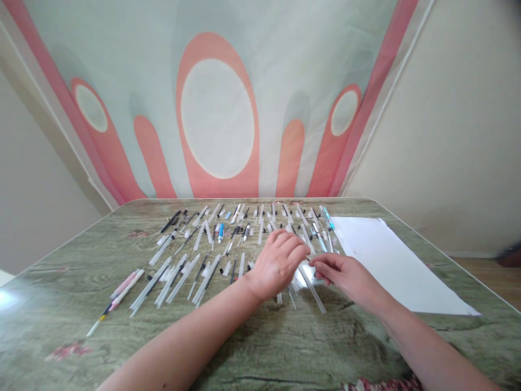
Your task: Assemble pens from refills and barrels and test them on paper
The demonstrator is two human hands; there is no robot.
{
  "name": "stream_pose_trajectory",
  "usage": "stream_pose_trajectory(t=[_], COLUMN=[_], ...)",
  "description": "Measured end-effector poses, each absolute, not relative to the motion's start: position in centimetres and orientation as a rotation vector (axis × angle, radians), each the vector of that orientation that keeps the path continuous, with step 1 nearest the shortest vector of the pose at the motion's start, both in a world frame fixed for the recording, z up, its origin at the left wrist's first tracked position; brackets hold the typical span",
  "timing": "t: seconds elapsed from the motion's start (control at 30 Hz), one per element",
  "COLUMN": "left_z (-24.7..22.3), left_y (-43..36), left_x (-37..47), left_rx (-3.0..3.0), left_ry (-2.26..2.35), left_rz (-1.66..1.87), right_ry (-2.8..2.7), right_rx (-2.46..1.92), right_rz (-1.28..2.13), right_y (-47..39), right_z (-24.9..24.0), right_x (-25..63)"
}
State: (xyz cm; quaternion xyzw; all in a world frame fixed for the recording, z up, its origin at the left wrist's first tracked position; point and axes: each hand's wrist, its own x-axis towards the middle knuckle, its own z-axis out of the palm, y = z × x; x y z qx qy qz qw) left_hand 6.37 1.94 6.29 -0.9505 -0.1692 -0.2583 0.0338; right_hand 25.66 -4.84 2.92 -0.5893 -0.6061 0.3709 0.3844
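Note:
My left hand is over the right half of the table, back upward, fingers bent and closed toward the right. Close beside it, my right hand pinches with thumb and forefinger. A tiny dark thin piece shows between the two sets of fingertips; its kind is too small to tell, and the left fingertips are mostly hidden. Under and between the hands lie clear pen barrels. Rows of disassembled pen parts spread leftward, with clear barrels, dark refills and small black caps.
A white sheet of paper lies on the right of the wood-patterned table. Pink-and-white pens are at the left, a blue pen near the middle. Behind the far edge hangs a patterned cloth.

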Motion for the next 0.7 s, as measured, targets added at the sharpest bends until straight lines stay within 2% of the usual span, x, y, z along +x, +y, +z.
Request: stream_pose_trajectory(t=[0.07,0.2,0.33,0.57,0.7], left_z=[6.4,5.2,3.6,4.3,7.1], left_y=[2.0,1.2,0.6,0.4,1.4], left_x=[6.4,7.3,8.3,8.1,6.3], left_rx=[-2.947,-2.968,-2.915,-2.941,-3.049], left_ry=[-0.506,-0.138,-0.025,-0.054,-0.359], left_rz=[-0.741,-0.447,-0.385,-0.424,-0.688], right_ry=[-1.43,-1.326,-1.289,-1.25,-1.216], right_rx=[-1.525,-1.535,-1.5,-1.475,-1.488], right_rz=[0.901,0.846,0.835,0.775,0.679], right_y=[-4.4,-3.8,-3.7,-3.9,-4.1], right_z=[2.4,1.8,1.7,1.9,2.1], right_x=[26.2,27.1,27.2,26.7,26.8])
